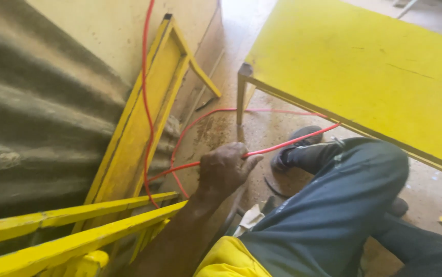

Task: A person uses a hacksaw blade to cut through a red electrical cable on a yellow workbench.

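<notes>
Left hand [224, 169] gripping red cable [282, 147] low near floor; right hand unseen. Risk: cable snagging on yellow surface [354, 61] leg, or tripping shoe [295, 149].

Person, seated: dark blue-grey trousers [334, 205], creased at the knee; yellow shirt hem [228, 259] below the wrist of the gripping hand — arm bare, no sleeve; dark worn shoe [295, 146] beyond the grip — sole dusty.
</notes>
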